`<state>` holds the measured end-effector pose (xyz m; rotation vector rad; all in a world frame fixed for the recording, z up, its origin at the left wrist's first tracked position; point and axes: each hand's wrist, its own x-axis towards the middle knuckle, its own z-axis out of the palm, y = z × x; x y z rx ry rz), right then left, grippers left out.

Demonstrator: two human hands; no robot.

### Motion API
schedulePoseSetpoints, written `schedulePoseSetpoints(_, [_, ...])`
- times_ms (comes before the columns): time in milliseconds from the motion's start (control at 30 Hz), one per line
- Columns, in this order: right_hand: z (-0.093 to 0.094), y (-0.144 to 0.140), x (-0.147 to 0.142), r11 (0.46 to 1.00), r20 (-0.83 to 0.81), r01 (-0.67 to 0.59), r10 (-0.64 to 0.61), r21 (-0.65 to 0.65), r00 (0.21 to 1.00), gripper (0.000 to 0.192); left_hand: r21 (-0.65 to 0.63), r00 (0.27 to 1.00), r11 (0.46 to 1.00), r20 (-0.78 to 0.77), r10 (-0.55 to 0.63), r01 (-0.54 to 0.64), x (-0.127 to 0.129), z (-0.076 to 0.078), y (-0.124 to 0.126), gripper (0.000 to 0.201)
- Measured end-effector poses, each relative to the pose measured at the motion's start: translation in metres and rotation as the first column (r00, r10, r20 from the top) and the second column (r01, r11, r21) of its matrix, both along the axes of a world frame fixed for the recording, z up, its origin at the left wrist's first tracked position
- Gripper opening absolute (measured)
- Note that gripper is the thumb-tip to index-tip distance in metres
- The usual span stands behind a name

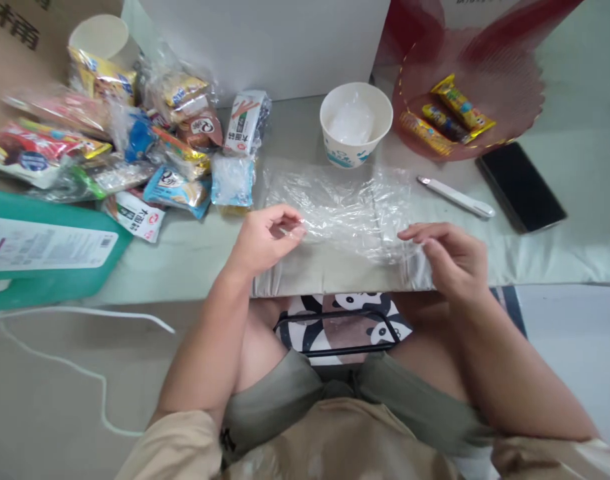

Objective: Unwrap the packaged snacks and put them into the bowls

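The person's lap fills the bottom of the frame, beige shirt and grey-green shorts, with both bare forearms rising from it toward the middle. Beyond the knees the pale surface (195,260) spans the frame's width, and at its near edge, dead centre, lies the clear plastic bag (342,207), flat and crinkled, its long axis running left to right across the picture, so that one short end points at each hand. The left hand (265,240) sits at the bag's left end, its grip pressed together, thumb and forefinger pinching the film's near-left corner. The right hand (452,257) sits at the bag's right end, fingers loosely curled and spread, fingertips touching or just over the film's right edge; I cannot tell whether it holds anything. Both hands are about equally near the bag, one at either end. In the upper left of the frame a heap of wrapped snacks (135,140) spreads beside a green box (49,267) at the left edge. In the upper right a red mesh bag (509,87) holds three yellow snack bars (447,117). Just behind the plastic bag stands a white paper bowl (355,123) with crumpled film in it. Right of centre lie a black phone (522,187) and, between it and the bag, a small white cutter (457,197).
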<state>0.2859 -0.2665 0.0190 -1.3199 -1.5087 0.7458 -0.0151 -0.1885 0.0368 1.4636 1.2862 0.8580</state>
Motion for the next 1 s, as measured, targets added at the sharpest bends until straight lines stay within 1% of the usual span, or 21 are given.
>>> schedulePoseSetpoints(33, [-0.003, 0.003, 0.0, 0.997, -0.086, 0.072, -0.073, -0.017, 0.994, 0.024, -0.01, 0.999, 0.999, -0.024, -0.036, 0.035, -0.001, 0.002, 0.0, 0.016])
schedulePoseSetpoints(100, [-0.012, 0.011, 0.002, 0.978, -0.232, 0.207, -0.206, -0.021, 0.951, 0.029, -0.014, 0.991, 0.994, -0.077, -0.113, 0.112, -0.003, 0.006, -0.001, 0.016])
schedulePoseSetpoints(167, [-0.022, 0.022, 0.008, 0.955, -0.333, 0.297, -0.282, -0.006, 0.9, 0.028, -0.015, 0.986, 0.989, -0.072, -0.148, 0.147, -0.003, 0.006, -0.002, 0.014])
schedulePoseSetpoints(233, [-0.029, 0.03, 0.015, 0.94, -0.441, 0.341, -0.311, -0.011, 0.842, 0.024, -0.034, 0.995, 0.995, 0.037, -0.093, 0.094, 0.0, 0.004, -0.003, 0.016])
schedulePoseSetpoints(300, [-0.032, 0.032, 0.019, 0.947, -0.535, 0.32, -0.282, -0.024, 0.796, 0.029, -0.074, 0.98, 0.997, 0.199, 0.021, -0.007, 0.005, 0.0, -0.001, 0.021])
schedulePoseSetpoints(333, [-0.032, 0.032, 0.019, 0.959, -0.544, 0.284, -0.251, -0.025, 0.801, 0.035, -0.098, 0.957, 0.993, 0.276, 0.089, -0.064, 0.008, -0.003, 0.001, 0.022])
schedulePoseSetpoints(367, [-0.031, 0.03, 0.018, 0.971, -0.513, 0.238, -0.217, -0.025, 0.831, 0.041, -0.125, 0.929, 0.985, 0.337, 0.154, -0.118, 0.01, -0.004, 0.004, 0.024])
schedulePoseSetpoints(400, [-0.029, 0.028, 0.016, 0.981, -0.439, 0.191, -0.184, -0.028, 0.879, 0.043, -0.156, 0.901, 0.974, 0.376, 0.215, -0.167, 0.012, -0.005, 0.007, 0.025])
schedulePoseSetpoints(433, [-0.027, 0.026, 0.013, 0.987, -0.339, 0.158, -0.162, -0.039, 0.927, 0.042, -0.186, 0.88, 0.96, 0.393, 0.266, -0.208, 0.012, -0.006, 0.01, 0.027])
schedulePoseSetpoints(467, [-0.025, 0.025, 0.01, 0.988, -0.24, 0.147, -0.155, -0.05, 0.958, 0.037, -0.202, 0.868, 0.95, 0.394, 0.303, -0.24, 0.012, -0.007, 0.012, 0.028])
schedulePoseSetpoints(500, [-0.023, 0.024, 0.006, 0.986, -0.168, 0.155, -0.162, -0.057, 0.972, 0.033, -0.198, 0.87, 0.947, 0.38, 0.313, -0.253, 0.012, -0.008, 0.015, 0.029])
schedulePoseSetpoints(533, [-0.021, 0.024, 0.003, 0.983, -0.132, 0.176, -0.182, -0.057, 0.974, 0.033, -0.177, 0.888, 0.953, 0.354, 0.295, -0.246, 0.011, -0.008, 0.016, 0.032])
schedulePoseSetpoints(567, [-0.02, 0.025, 0.0, 0.978, -0.134, 0.203, -0.209, -0.051, 0.969, 0.035, -0.145, 0.916, 0.966, 0.313, 0.252, -0.215, 0.01, -0.009, 0.017, 0.036])
schedulePoseSetpoints(633, [-0.019, 0.028, -0.003, 0.967, -0.209, 0.246, -0.253, -0.06, 0.944, 0.037, -0.095, 0.967, 0.988, 0.212, 0.14, -0.122, 0.008, -0.013, 0.018, 0.043])
schedulePoseSetpoints(667, [-0.019, 0.03, -0.003, 0.964, -0.252, 0.255, -0.267, -0.081, 0.93, 0.037, -0.094, 0.98, 0.991, 0.17, 0.107, -0.092, 0.008, -0.015, 0.019, 0.042])
schedulePoseSetpoints(700, [-0.02, 0.032, -0.002, 0.96, -0.284, 0.259, -0.279, -0.108, 0.917, 0.036, -0.107, 0.984, 0.99, 0.144, 0.105, -0.09, 0.008, -0.017, 0.019, 0.037])
schedulePoseSetpoints(733, [-0.021, 0.034, -0.002, 0.956, -0.308, 0.264, -0.292, -0.129, 0.906, 0.036, -0.125, 0.983, 0.986, 0.133, 0.13, -0.113, 0.008, -0.02, 0.02, 0.033])
schedulePoseSetpoints(800, [-0.024, 0.036, 0.0, 0.945, -0.317, 0.298, -0.326, -0.136, 0.891, 0.035, -0.16, 0.971, 0.97, 0.12, 0.206, -0.186, 0.008, -0.024, 0.023, 0.03])
schedulePoseSetpoints(867, [-0.024, 0.037, 0.001, 0.931, -0.259, 0.339, -0.363, -0.134, 0.895, 0.032, -0.145, 0.971, 0.964, 0.049, 0.234, -0.225, 0.008, -0.027, 0.024, 0.034])
schedulePoseSetpoints(933, [-0.022, 0.037, 0.0, 0.917, -0.143, 0.363, -0.386, -0.165, 0.911, 0.032, -0.092, 0.977, 0.974, -0.084, 0.198, -0.205, 0.006, -0.026, 0.023, 0.038])
schedulePoseSetpoints(1000, [-0.018, 0.033, -0.001, 0.904, 0.003, 0.371, -0.379, -0.214, 0.925, 0.034, -0.053, 0.965, 0.985, -0.215, 0.151, -0.166, 0.003, -0.023, 0.02, 0.038])
